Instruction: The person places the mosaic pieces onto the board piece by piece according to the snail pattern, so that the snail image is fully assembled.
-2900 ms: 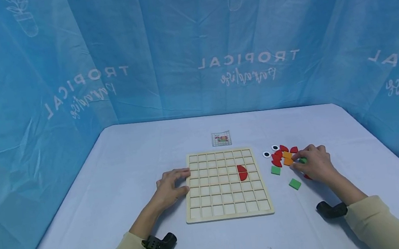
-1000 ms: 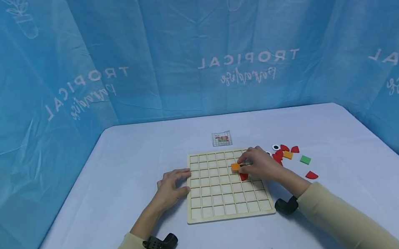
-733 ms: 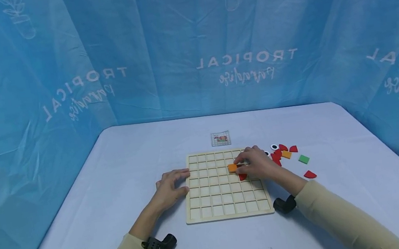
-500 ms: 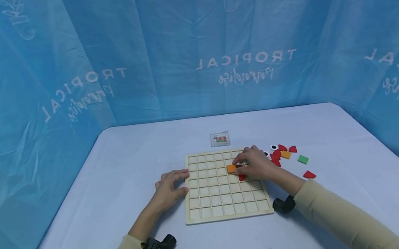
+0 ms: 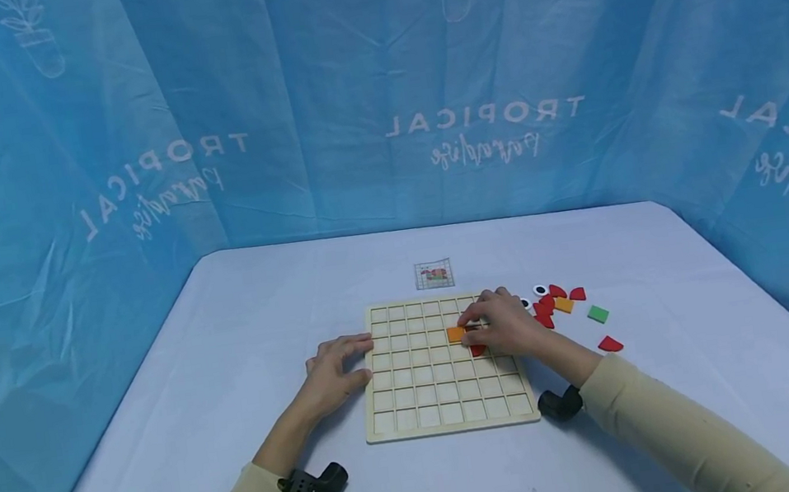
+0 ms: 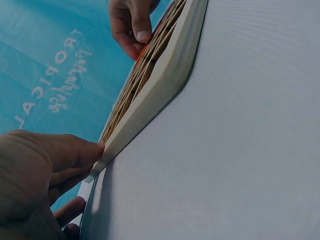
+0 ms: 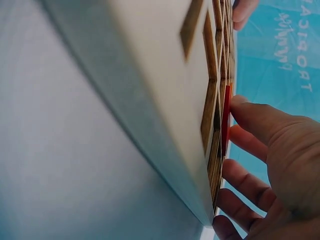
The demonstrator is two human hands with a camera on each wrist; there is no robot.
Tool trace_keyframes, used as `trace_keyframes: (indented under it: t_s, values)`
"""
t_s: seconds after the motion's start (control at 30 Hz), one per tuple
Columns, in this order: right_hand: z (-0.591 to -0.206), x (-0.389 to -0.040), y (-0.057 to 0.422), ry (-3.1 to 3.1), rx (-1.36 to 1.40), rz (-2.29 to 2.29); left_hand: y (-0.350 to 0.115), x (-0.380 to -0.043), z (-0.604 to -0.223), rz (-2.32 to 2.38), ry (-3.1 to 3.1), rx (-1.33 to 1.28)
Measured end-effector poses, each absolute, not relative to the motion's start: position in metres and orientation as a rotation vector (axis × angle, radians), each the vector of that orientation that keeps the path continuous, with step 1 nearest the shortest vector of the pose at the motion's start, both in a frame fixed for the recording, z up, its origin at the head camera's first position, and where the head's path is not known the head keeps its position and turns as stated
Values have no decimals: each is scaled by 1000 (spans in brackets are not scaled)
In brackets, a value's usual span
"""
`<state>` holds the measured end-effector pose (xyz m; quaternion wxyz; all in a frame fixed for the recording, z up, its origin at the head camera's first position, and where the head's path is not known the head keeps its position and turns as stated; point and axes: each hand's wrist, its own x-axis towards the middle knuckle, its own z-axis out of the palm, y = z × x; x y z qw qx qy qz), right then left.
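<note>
My right hand (image 5: 504,323) reaches over the right part of a pale wooden grid board (image 5: 414,397). Its thumb and index finger pinch the right side of an orange square tile (image 5: 455,334), which lies at a grid cell. Just right of that tile, red quarter-round tiles (image 5: 478,350) sit on the board, partly covered by the fingers. In the right wrist view, a red tile (image 7: 226,120) shows edge-on beside the thumb. My left hand (image 5: 337,374) rests against the board's left edge, thumb and fingers spread apart; the left wrist view shows the thumb (image 6: 75,152) touching the rim.
Right of the board lie several red pieces (image 5: 609,344), another orange tile (image 5: 564,305), a green tile (image 5: 598,314) and white-and-black eye discs (image 5: 540,291). A small picture card (image 5: 433,274) lies behind the board. Blue curtains (image 5: 370,174) surround the white table (image 5: 259,297).
My right hand has moved left from the loose pieces to the board, bringing an orange tile. Over the last half second it has hardly moved. The left hand stays at the board's edge.
</note>
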<state>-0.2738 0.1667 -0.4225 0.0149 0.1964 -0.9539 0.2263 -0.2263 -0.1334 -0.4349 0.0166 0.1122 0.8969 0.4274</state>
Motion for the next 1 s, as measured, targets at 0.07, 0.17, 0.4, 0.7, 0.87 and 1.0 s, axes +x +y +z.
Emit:
trace_keyframes:
  t_s: [0.07, 0.17, 0.4, 0.7, 0.87, 1.0]
  values:
    - [-422, -274, 166, -2973, 610, 714, -134, -226, -435, 1335, 2788, 348]
    - [-422, -274, 167, -2983, 589, 741, -134, -226, -435, 1333, 2792, 348]
    - [-420, -271, 175, -2989, 426, 878, -134, -226, -437, 1346, 2794, 366]
    - [-415, -266, 204, -2968, 259, 950, -133, -225, -436, 1345, 2801, 349]
    - [-416, -265, 225, -2950, 211, 893, -134, -225, -436, 1345, 2797, 355]
    - [-414, -262, 241, -2933, 163, 864, -134, -226, -437, 1341, 2796, 350]
